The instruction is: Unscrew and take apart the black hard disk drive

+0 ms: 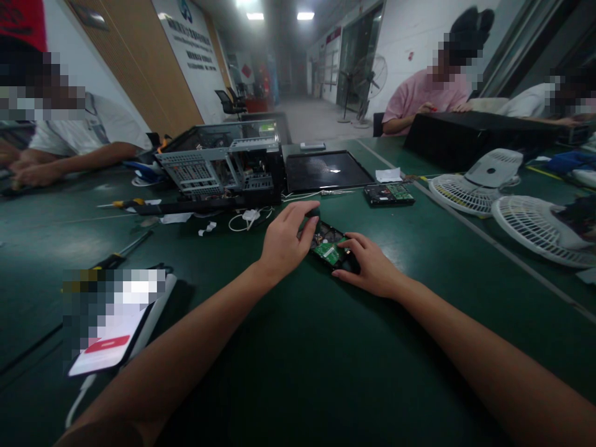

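Note:
A hard drive [328,251] with a green circuit board facing up lies at a slant on the green table [261,360]. My right hand [370,264] grips its right end, with the thumb on the near edge and the fingers on the far side and the board. At the far-left end of the drive is my left hand [291,239], its thumb and fingers curled together around a small dark patch; what it is, I cannot make out. Behind my right hand a second hard drive [389,195] rests board up on the table.
An opened computer case [216,171] stands back left, beside a black flat panel [326,171]. White fan parts [470,183] lie right. A phone [112,335] and a screwdriver [112,259] are on the left. Co-workers sit at both sides; a black box [459,138] is back right.

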`<move>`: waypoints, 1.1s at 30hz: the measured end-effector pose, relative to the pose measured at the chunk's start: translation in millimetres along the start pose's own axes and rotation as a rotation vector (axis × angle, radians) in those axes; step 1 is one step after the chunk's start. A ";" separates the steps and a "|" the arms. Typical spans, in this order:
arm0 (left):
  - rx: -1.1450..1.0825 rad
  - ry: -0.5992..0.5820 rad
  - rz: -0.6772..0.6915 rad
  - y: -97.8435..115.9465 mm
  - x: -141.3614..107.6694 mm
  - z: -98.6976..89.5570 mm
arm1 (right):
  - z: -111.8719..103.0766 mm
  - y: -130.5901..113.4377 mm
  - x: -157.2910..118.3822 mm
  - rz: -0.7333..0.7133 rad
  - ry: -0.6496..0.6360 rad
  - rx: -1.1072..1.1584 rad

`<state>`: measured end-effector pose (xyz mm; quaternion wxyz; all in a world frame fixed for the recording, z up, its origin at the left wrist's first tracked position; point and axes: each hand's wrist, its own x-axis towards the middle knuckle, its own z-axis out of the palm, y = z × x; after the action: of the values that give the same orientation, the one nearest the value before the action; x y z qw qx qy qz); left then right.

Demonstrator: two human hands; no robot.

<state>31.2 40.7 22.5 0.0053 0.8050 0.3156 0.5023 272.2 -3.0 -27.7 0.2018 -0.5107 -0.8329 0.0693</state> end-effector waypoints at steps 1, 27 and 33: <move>0.005 0.007 -0.002 -0.1 -0.1 0.1 | 0.2 0.2 0.0 -0.001 0.001 -0.001; -0.013 0.041 0.049 -2.5 0.9 -1.0 | -0.2 -0.3 -0.5 0.002 0.002 0.002; -0.045 0.035 0.054 -2.3 -0.2 1.4 | 1.0 1.0 -0.3 -0.009 0.017 0.014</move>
<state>31.1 42.8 20.9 0.0043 0.8040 0.2824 0.5233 272.8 -2.7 -29.0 0.2126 -0.5059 -0.8330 0.0700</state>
